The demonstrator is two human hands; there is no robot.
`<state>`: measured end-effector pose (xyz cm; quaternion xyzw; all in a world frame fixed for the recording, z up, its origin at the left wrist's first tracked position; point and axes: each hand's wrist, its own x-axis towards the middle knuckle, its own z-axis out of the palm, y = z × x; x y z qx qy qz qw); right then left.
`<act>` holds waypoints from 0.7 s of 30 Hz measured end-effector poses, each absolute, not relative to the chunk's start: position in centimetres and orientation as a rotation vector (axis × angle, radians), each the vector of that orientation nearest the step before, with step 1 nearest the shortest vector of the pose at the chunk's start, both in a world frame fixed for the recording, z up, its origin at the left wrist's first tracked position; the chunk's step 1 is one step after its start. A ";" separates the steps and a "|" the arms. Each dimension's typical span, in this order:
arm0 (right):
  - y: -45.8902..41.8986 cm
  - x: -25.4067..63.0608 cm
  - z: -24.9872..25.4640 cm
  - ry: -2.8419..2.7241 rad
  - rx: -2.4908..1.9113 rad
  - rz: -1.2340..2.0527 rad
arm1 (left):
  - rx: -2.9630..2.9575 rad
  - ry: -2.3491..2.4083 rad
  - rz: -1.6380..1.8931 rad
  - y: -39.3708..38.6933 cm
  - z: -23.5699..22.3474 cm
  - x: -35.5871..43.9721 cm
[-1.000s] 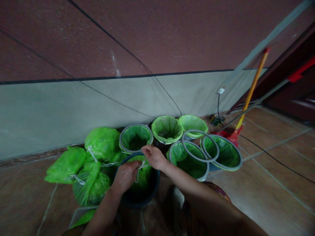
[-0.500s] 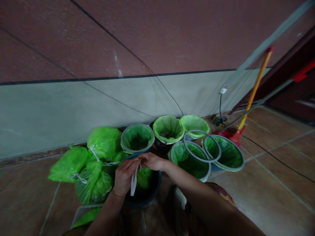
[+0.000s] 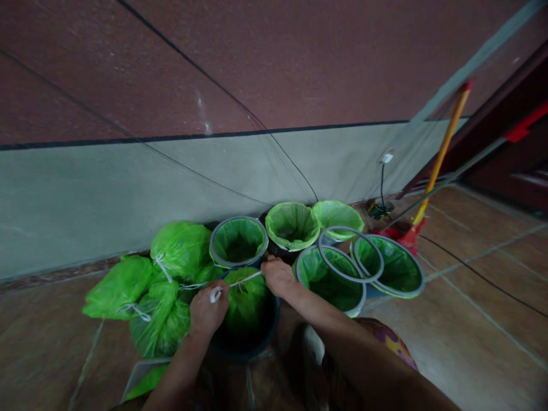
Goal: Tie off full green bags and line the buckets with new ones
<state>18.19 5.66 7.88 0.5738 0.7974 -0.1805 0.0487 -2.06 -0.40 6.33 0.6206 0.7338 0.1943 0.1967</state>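
A green plastic bag (image 3: 247, 302) sits inside a dark blue bin (image 3: 274, 325), its neck gathered at the top. Stretched across that neck is a white drawstring (image 3: 250, 277). My left hand (image 3: 209, 308) is closed on one side of the drawstring, and a white loop sticks up from its fingers. On the other side, my right hand (image 3: 278, 276) grips the far end, pulled away from the bag. Several tied green bags (image 3: 182, 248) with white knots lie to the left of the bin.
Behind stands a lined bin with a grey rim (image 3: 238, 219), beside more lined bins (image 3: 293, 228) along the wall. A loose grey ring (image 3: 325, 261) lies across two bins at right. A yellow-handled tool (image 3: 443, 154) with a red base leans there. A black cord (image 3: 483, 277) crosses the tiled floor.
My hands, together above the bin before, have moved apart and downward. The drawstring is now taut between them, and the bag's neck shows gathered beneath it.
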 end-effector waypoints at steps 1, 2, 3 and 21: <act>5.7 18.3 8.0 2.433 1.733 -0.556 | 1.623 2.042 0.562 -0.2 6.3 -2.3; 5.7 18.4 8.1 2.451 1.705 -0.563 | 1.516 2.010 0.594 0.1 6.3 -2.4; 5.7 18.4 8.4 2.485 1.674 -0.576 | 1.429 1.973 0.630 0.3 6.3 -2.5; 4.8 16.5 9.9 2.594 1.398 -1.880 | 1.258 1.239 0.774 0.3 6.8 -0.2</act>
